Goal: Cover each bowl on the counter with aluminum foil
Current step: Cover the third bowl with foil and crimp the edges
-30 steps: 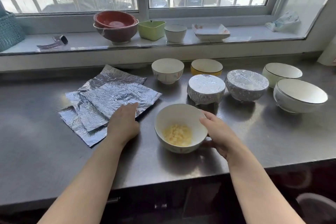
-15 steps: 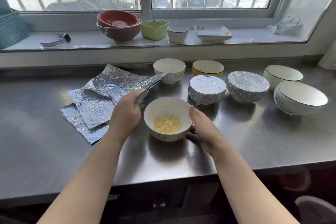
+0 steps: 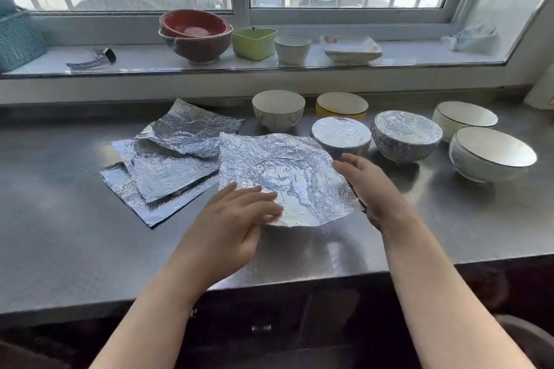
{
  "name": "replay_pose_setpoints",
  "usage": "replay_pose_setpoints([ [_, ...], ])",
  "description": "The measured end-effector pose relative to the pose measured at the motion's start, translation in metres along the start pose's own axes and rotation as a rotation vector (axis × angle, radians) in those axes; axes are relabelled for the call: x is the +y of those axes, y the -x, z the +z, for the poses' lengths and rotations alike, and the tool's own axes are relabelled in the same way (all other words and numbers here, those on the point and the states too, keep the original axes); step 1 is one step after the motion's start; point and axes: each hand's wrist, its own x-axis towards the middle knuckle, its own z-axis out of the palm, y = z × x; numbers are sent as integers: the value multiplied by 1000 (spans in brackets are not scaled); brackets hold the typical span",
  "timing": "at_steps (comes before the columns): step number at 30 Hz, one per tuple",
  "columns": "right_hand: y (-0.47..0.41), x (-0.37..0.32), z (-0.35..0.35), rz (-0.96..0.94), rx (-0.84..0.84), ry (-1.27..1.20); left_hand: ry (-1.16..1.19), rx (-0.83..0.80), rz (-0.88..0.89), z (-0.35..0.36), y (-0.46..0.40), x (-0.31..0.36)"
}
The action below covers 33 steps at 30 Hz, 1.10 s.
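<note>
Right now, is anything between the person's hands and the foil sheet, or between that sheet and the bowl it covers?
Nothing visible. The left hand rests on the foil sheet, the right hand at its right edge. The bowl itself is hidden under the sheet.

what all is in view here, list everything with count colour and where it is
foil sheet: 1, silver, spread over the spot in front of the person, hiding whatever is under it
spare foil sheets: a loose pile, silver, counter left
foil-covered bowls: 2, silver tops, counter middle
uncovered bowls: 4, three white and one yellow, counter back and right
red-brown bowls: stacked, windowsill
green container: 1, windowsill
white cup: 1, windowsill
square plates: stacked, white, windowsill
teal basket: 1, sill far left
left hand: presses the sheet's near edge
right hand: open at the sheet's right edge
</note>
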Motion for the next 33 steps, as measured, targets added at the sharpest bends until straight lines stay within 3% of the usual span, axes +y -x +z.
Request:
replay_pose_setpoints([
  [5,3,6,5,-47,10,11,95,-168,-96,-25,2,13],
  [8,3,8,8,-50,-7,16,150,-160,-129,-42,-19,20],
  [11,5,6,8,-62,-17,32,-62,-187,-137,-38,-53,16],
  [14,10,2,7,-71,-32,74,-240,-329,-196,-24,-77,5],
  [17,12,-4,1,-159,44,353,-354,-399,-236,-10,-83,-7],
  [20,6,-19,-3,-431,167,561,-376,-383,-231,-5,-86,-11],
  [24,0,-46,22,-744,-142,819,-380,-403,-208,3,-91,-14],
  [28,-16,-35,44,-671,-398,1141,-362,-449,-196,10,-91,-19],
  [33,-27,-14,43,-620,-457,1216,-306,-422,-196,15,-88,-24],
])
